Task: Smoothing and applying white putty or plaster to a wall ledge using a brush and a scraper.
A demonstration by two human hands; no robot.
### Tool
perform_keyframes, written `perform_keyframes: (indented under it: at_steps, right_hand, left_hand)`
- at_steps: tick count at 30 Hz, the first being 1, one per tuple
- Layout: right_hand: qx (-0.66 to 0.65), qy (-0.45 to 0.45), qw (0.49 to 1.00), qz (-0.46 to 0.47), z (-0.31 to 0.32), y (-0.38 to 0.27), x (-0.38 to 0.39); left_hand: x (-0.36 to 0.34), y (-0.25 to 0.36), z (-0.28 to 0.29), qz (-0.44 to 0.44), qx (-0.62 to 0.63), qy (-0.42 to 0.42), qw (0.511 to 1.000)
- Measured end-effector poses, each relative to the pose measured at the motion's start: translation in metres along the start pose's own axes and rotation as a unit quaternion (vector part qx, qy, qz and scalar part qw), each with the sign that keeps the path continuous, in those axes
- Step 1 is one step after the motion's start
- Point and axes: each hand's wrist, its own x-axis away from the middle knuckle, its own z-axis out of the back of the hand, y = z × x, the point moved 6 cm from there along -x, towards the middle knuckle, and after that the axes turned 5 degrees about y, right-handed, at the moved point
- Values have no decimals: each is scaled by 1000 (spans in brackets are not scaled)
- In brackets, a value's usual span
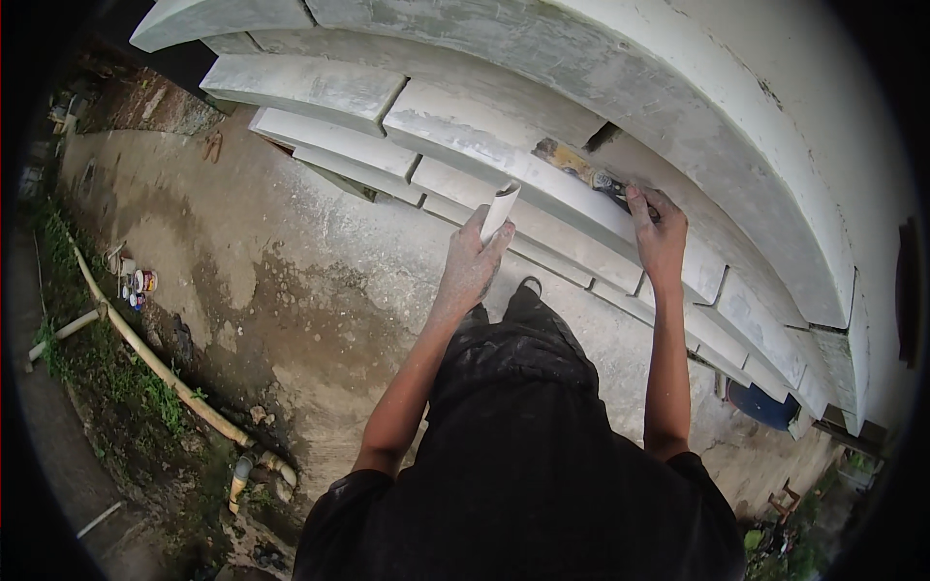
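My left hand is closed around a short white tube-like piece, its upper end curled and hollow-looking. Dust whitens the back of that hand. Over to the right, my right hand grips a paintbrush by its dark handle. The brush has yellow-brown bristles, which point up and left against a grey-white ledge. Whether the bristles press on the ledge or hover just over it, I cannot tell. Dark gaps split the stepped, curved ledges into blocks, and their surface is patchy.
A stained concrete floor spreads below and left. Along its left side runs a pale pipe beside weeds. Small containers stand near it. At the right, a dark blue round thing sits under the ledges. A white wall rises beyond.
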Motion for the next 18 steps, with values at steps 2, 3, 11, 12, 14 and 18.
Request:
perform_keyframes:
  at_steps: [2, 3, 11, 12, 14, 18]
  right_hand:
    - [1, 26, 1000, 17, 16, -5, -2]
    - [24, 31, 999, -15, 27, -3, -2]
    - [89, 17, 995, 30, 5, -34, -7]
    - [93, 14, 994, 54, -6, -45, -10]
    - [66, 25, 995, 74, -27, -47, -17]
    - [17, 38, 997, 64, -7, -57, -5]
  left_hand:
    - [2, 2, 10, -8, -31, 13, 999]
    - [4, 1, 16, -15, -38, 31, 999]
    - [4, 4, 33, 13, -81, 58, 995]
    - [1, 10, 30, -10, -87, 56, 995]
    - [-2, 16, 26, -36, -95, 57, 993]
    - [-3, 12, 31, -65, -66, 63, 994]
